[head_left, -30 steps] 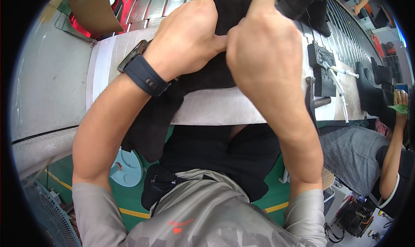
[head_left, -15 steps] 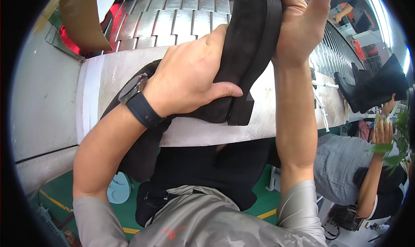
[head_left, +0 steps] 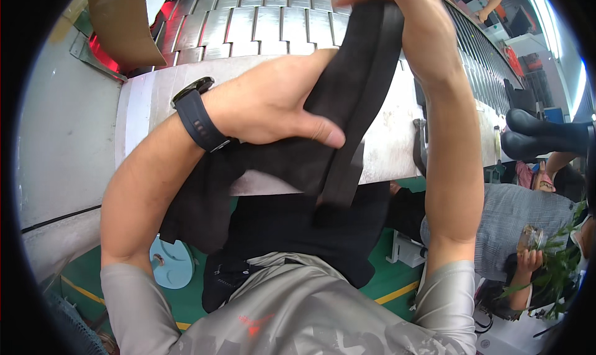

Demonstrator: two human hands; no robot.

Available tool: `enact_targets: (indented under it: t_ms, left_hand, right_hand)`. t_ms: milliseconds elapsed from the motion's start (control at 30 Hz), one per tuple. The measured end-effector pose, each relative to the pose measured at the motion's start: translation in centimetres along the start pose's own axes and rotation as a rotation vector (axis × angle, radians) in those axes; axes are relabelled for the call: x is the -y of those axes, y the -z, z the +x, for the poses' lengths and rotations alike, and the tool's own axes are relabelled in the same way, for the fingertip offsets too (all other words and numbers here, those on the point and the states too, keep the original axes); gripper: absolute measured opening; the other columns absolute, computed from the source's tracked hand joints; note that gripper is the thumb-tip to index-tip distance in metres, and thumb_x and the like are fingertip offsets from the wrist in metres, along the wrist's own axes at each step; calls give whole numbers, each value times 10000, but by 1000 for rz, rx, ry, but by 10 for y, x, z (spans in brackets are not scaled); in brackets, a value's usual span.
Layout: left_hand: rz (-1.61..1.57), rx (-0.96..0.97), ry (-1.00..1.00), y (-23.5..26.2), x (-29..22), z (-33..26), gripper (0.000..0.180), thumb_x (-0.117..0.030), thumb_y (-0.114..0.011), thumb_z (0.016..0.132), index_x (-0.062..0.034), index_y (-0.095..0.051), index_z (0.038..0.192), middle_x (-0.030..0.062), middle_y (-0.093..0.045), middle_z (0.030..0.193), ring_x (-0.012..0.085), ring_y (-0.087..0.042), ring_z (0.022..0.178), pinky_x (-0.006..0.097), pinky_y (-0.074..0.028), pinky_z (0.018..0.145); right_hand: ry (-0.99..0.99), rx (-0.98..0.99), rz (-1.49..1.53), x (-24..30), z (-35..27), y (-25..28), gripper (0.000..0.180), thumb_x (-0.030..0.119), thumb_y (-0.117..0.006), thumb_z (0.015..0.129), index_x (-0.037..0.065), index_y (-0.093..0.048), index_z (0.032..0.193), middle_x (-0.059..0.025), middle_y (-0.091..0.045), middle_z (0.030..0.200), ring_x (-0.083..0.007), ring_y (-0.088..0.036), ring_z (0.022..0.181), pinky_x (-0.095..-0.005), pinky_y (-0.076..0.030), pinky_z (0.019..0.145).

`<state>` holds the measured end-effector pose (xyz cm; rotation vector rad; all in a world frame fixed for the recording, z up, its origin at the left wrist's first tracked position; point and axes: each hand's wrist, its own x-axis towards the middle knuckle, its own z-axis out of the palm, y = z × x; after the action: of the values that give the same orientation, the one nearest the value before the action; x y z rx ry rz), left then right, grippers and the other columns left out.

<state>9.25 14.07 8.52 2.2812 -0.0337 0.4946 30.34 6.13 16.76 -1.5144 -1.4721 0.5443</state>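
A dark suede boot [head_left: 354, 75] is held in front of me, its sole edge facing right and its block heel [head_left: 340, 187] pointing down toward me. My left hand [head_left: 273, 100] grips it around the instep, thumb laid over the side near the sole. Over the toe end curls my right hand [head_left: 428, 38], fingers bent across the top and somewhat blurred. The soft shaft [head_left: 198, 200] droops beneath my left forearm, past the edge of the pale ledge [head_left: 391, 150]. A dark curved thing [head_left: 420, 147] shows beside my right forearm; its kind is unclear.
Beyond the ledge runs a metal slat conveyor [head_left: 248, 26]. Brown cardboard [head_left: 124, 26] stands at the left. A light-blue stool [head_left: 174, 265] is below. At right are black boots [head_left: 534, 131], a co-worker in a grey checked top [head_left: 496, 224] and a green plant [head_left: 552, 274].
My right hand has turned from beside the boot's toe to over it. The heel has swung lower, toward me. Black boots at the right have shifted, and the co-worker's arms have moved.
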Motion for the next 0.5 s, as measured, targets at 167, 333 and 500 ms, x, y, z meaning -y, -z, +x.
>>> enact_targets:
  t_ms: [167,333,500]
  left_hand:
    - [156,138,348,-30,-19,-33,844,-428,-852,869,93,-525,1447,280,-591,1448,428,-586,1325,434,-476,1116]
    - [384,52,206,-58,-72,-117,1218,-535,-922,630,51,-415,1570,285,-368,1670,429,-390,1549,608,-329,1234]
    - [764,-345,34,-97,-45,-136,670,-159,-802,839,18,-580,1446,223,-649,1454,381,-649,1335,528,-441,1180]
  right_hand:
    - [-361,-59,415,-123,-43,-34,791,620,-484,1058,-87,-784,867,-192,-771,847,-240,-730,822,-316,-564,854]
    - [-487,-121,402,-112,-39,-49,754,619,-574,994,-97,-770,862,-201,-760,820,-234,-718,743,-296,-567,778]
    - [-541,-72,443,-128,-36,-49,714,533,-433,1117,-70,-788,978,-185,-794,942,-251,-749,875,-327,-573,853]
